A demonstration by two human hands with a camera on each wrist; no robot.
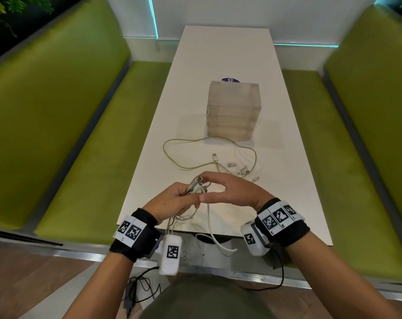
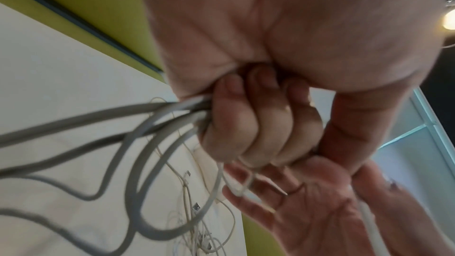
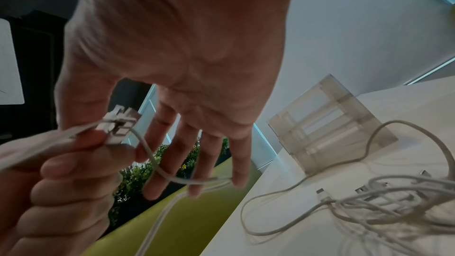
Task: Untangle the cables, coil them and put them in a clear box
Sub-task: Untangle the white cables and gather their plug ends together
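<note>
My left hand (image 1: 179, 199) grips a bunch of white cables (image 1: 196, 186), and their USB plugs (image 3: 119, 124) stick out above its fist. From that fist (image 2: 258, 124) cable loops (image 2: 157, 129) hang down past the table's near edge. My right hand (image 1: 227, 187) is just to the right, fingers fairly straight and spread (image 3: 187, 143). One thin white cable (image 3: 172, 176) runs from the plugs across its fingertips. A loose tangle of white cables (image 1: 239, 171) and a yellowish cable (image 1: 170, 155) lie on the table. Beyond them stands a stack of clear boxes (image 1: 233, 109).
The long white table (image 1: 218, 54) runs away from me between two green benches (image 1: 80, 134) (image 1: 333, 134). Flat clear pieces (image 1: 190, 125) lie either side of the stack. A purple sticker (image 1: 230, 79) shows behind it. White cable loops (image 1: 215, 240) dangle over the near edge.
</note>
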